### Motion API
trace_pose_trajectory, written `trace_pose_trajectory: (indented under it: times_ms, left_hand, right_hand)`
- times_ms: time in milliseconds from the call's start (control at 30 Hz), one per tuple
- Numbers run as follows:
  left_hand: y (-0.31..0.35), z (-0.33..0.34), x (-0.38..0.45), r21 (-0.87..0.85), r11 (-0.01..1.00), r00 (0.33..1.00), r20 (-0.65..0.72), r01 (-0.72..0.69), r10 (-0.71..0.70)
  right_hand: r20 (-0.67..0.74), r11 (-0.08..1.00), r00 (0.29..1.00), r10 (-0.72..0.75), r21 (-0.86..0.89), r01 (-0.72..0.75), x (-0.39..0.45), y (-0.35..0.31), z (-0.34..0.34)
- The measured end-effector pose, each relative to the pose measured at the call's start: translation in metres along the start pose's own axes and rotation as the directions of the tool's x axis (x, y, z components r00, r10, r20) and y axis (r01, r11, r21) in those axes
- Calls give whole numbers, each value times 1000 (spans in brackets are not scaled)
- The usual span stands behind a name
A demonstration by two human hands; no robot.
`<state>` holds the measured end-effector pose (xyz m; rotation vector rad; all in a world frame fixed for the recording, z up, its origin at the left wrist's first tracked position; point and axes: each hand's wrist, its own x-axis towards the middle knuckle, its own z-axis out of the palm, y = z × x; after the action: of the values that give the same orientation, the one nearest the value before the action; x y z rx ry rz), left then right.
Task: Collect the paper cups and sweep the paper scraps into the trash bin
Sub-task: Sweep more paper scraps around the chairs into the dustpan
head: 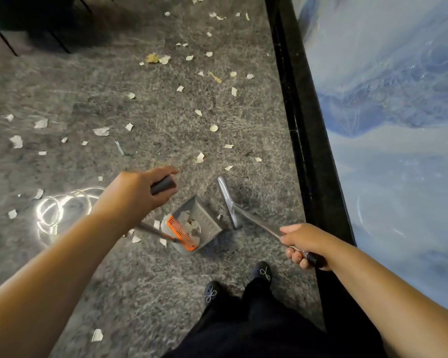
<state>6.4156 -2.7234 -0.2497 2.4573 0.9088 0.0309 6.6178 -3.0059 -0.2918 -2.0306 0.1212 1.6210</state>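
Note:
My left hand (140,192) grips the dark handle (163,184) of a grey dustpan (207,223) that stands on the floor just ahead of my feet. An orange comb edge (180,232) lines the pan, and a few paper scraps lie inside it. My right hand (301,245) holds the metal shaft (256,223) of a grey sweeper whose head (228,200) rests on the floor right of the pan. Several white and yellowish paper scraps (101,131) are scattered over the grey speckled floor ahead and to the left. No paper cups or trash bin are visible.
A black baseboard (303,140) and a blue-white patterned wall (398,125) run along the right side. Dark furniture legs (8,43) stand at the top left. My black shoes (263,272) are just behind the dustpan. A light glare (62,208) shines on the floor at left.

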Motion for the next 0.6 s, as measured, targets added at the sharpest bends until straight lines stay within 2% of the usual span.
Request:
trace_pose_trajectory:
  times_ms: [200,300,433,600]
  left_hand:
    - [-43,2,-30,117,992,999,-22,42,-40]
    - [-54,11,-38,175,984,998,-61,19,-8]
    - [-53,22,-38,212,974,995,41,79,-90]
    - [-48,24,-32,214,972,994,10,100,-105]
  right_hand:
    - [-16,998,1000,5,-57,-6,19,-7,12]
    - [-20,996,1000,14,-88,-15,34,-12,15]
    - [-13,987,999,32,-159,-34,56,-20,15]
    - [57,950,998,41,-310,-21,71,-28,27]
